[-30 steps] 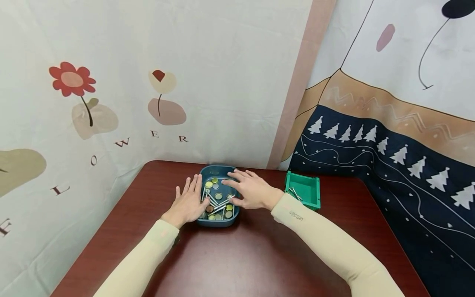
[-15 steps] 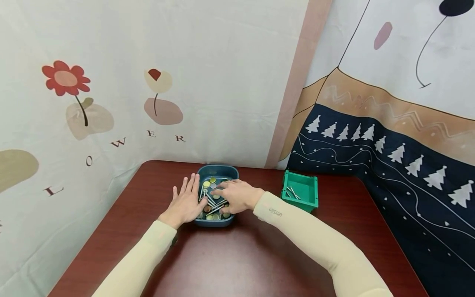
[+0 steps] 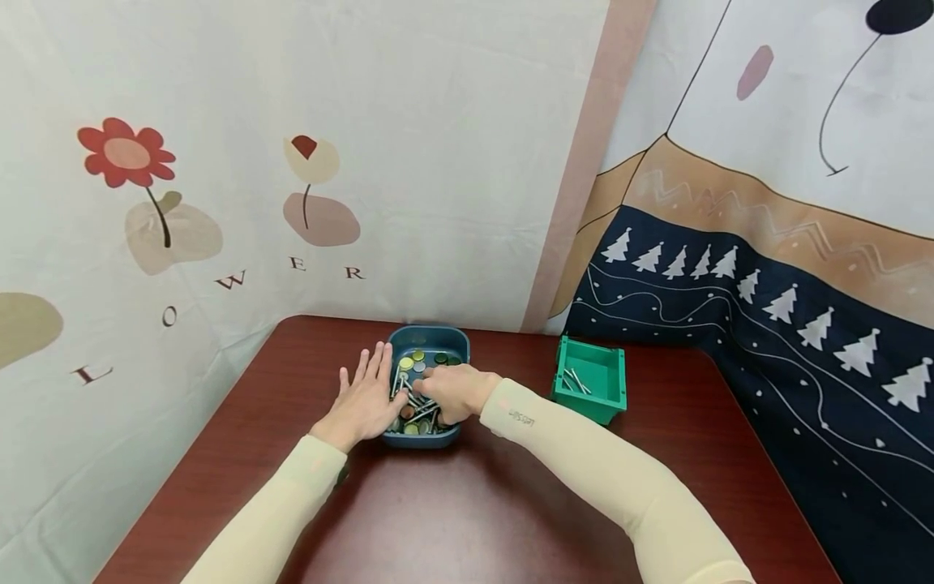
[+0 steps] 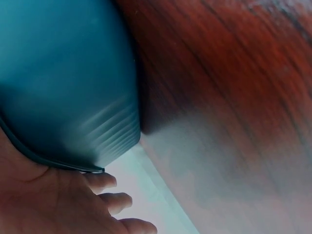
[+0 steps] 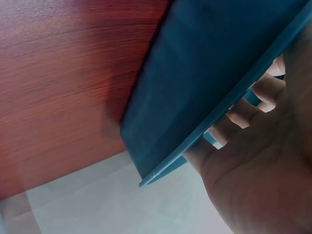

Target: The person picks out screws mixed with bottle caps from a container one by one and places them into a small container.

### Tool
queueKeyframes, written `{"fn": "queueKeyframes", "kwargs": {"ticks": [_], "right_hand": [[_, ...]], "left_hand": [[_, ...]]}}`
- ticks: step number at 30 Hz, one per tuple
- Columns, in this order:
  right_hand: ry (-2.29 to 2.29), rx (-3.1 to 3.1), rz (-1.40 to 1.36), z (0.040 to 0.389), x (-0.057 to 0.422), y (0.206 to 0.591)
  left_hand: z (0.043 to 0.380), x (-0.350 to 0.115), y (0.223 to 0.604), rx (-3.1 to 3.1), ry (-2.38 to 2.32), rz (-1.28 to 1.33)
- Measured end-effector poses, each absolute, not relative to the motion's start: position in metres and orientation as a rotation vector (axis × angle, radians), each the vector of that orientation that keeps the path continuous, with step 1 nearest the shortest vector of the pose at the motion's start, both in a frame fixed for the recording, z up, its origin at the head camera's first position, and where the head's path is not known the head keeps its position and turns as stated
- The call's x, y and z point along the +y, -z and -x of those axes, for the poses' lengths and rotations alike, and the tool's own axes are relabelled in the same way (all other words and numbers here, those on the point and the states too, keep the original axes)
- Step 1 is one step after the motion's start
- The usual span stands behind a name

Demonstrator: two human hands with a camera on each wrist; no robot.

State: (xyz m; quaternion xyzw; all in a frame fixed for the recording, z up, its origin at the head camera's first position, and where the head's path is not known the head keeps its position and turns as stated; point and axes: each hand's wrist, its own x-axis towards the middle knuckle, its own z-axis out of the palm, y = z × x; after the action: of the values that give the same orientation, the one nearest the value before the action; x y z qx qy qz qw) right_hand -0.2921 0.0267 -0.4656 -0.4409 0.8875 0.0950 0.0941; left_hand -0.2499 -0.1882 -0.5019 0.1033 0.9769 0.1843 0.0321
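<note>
A blue plastic bin (image 3: 428,331) stands near the table's far edge. In it lie several coin-like discs (image 3: 406,364) and several long silvery bolts or nails (image 3: 402,388). My left hand (image 3: 359,405) rests on the bin's left rim, fingers straight; the left wrist view shows the palm against the rim. My right hand (image 3: 460,391) reaches down into the bin over the right rim, fingers bent among the metal pieces. In the right wrist view its fingers (image 5: 239,113) curl inside the bin's wall (image 5: 195,83); the tips are hidden, so a grip cannot be made out.
A green box (image 3: 609,377) with a few silvery bolts or nails (image 3: 577,381) stands to the right on the dark red table (image 3: 467,503). A printed cloth (image 3: 467,203) hangs behind the table's far edge.
My right hand has moved left and down into the bin, its fingers going from spread to bent. The left hand stays on the rim.
</note>
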Motion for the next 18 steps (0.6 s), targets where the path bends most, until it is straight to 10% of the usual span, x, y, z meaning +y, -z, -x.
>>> {"fn": "queueKeyframes", "kwargs": {"ticks": [18], "right_hand": [[-0.259, 2.633, 1.300, 0.2875, 0.0181, 0.4668]], "left_hand": [[0.2476, -0.1889, 0.5020, 3.003, -0.576, -0.309]]}}
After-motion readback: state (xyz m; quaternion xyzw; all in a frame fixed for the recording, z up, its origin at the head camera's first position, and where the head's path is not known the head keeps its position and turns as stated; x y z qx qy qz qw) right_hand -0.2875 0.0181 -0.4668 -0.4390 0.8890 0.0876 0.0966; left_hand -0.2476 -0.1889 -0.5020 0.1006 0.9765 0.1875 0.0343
